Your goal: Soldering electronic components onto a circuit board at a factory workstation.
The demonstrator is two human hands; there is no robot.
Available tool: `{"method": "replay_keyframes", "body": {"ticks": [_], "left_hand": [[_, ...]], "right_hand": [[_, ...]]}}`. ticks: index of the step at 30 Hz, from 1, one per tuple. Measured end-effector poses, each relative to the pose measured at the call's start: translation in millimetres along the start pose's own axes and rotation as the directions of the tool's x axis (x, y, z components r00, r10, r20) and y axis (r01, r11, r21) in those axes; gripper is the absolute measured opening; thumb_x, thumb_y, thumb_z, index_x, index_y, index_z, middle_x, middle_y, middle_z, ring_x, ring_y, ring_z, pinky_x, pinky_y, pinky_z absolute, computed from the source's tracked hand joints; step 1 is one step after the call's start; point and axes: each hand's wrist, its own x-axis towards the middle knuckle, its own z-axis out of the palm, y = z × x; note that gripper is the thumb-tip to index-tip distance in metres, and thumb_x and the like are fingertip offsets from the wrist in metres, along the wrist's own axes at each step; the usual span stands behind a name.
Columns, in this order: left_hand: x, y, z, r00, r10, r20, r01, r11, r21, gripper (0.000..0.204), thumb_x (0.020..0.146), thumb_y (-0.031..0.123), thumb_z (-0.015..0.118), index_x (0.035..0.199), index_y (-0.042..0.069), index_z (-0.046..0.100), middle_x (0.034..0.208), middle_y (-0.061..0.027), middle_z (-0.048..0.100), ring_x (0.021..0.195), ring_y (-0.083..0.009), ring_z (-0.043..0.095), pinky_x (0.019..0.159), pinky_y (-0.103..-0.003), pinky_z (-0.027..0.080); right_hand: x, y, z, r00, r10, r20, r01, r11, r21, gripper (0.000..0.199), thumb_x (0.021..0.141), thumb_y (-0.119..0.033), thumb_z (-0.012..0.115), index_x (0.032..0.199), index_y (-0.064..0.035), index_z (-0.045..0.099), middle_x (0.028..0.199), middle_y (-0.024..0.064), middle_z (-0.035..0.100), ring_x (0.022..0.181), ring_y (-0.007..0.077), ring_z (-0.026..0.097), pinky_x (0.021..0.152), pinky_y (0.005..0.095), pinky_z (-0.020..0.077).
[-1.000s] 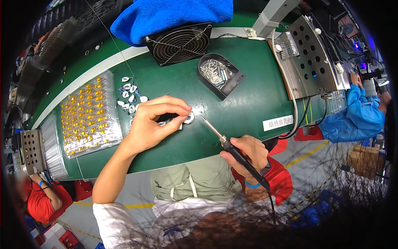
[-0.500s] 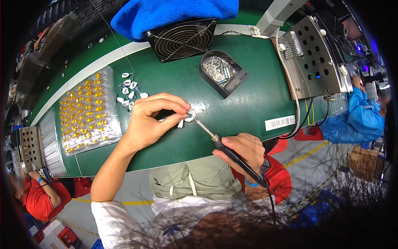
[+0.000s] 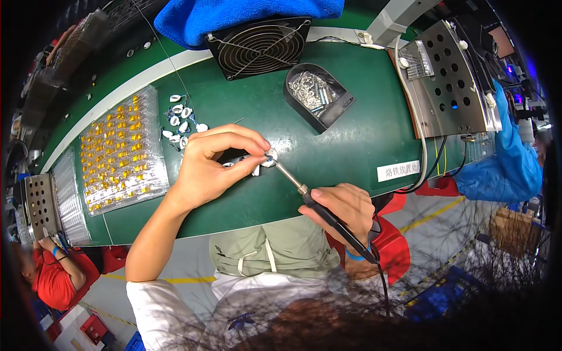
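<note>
My left hand (image 3: 215,164) pinches a small white part with a bit of blue (image 3: 273,154) between thumb and forefinger, above the green bench. In my right hand (image 3: 346,212) is a black-handled soldering iron (image 3: 322,209), held like a pen. Its metal tip points up and left and meets the white part, though exact contact is too small to tell. Another white piece (image 3: 256,170) shows just below my left fingertips. Several small white parts with blue wires (image 3: 175,121) lie loose beyond my left hand.
A clear tray of yellow-wrapped pieces (image 3: 117,152) lies at the left. At the back stand a black fan (image 3: 260,50) under a blue towel (image 3: 246,20) and a black bin of metal bits (image 3: 316,96). A perforated metal box (image 3: 448,82) is at the right. Co-workers sit on both sides.
The view has shifted slightly. Both hands stay close together, with the iron's tip still at the pinched part. At the right, the co-worker in blue has changed posture.
</note>
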Motion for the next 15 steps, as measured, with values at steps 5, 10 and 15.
{"method": "replay_keyframes", "body": {"ticks": [5,10,15], "left_hand": [[1.2,2.5,0.0,1.0,-0.011,0.011,0.011,1.0,0.004,0.017,0.081,-0.016,0.078,0.092,-0.004,0.073,0.101,-0.0145,0.074,0.1,-0.025,0.074,0.089,-0.034,0.062],[2.3,3.3,-0.4,1.0,-0.013,0.017,0.013,1.0,0.016,0.017,0.08,-0.016,0.078,0.092,-0.004,0.074,0.101,-0.0149,0.074,0.1,-0.0247,0.074,0.088,-0.034,0.063],[2.7,3.3,0.0,1.0,-0.007,0.018,0.006,0.999,0.032,0.017,0.08,-0.016,0.078,0.092,-0.003,0.074,0.101,-0.0149,0.074,0.099,-0.0246,0.074,0.088,-0.034,0.063]], "right_hand": [[-0.4,1.4,1.1,1.0,-0.005,-0.009,0.005,1.0,0.016,0.048,0.066,-0.008,0.096,0.106,-0.0003,0.071,0.085,0.0137,0.074,0.068,0.0268,0.073,0.056,0.0328,0.0546],[0.6,0.3,0.1,1.0,0.0,0.004,0.0,1.0,-0.003,0.05,0.066,-0.009,0.096,0.108,-0.0004,0.07,0.085,0.0133,0.075,0.069,0.0267,0.073,0.057,0.033,0.0549],[-0.5,1.2,0.2,1.0,-0.004,0.003,0.004,1.0,0.0,0.05,0.066,-0.01,0.096,0.109,-0.0005,0.07,0.085,0.0136,0.075,0.069,0.0268,0.073,0.057,0.0332,0.055]]}}
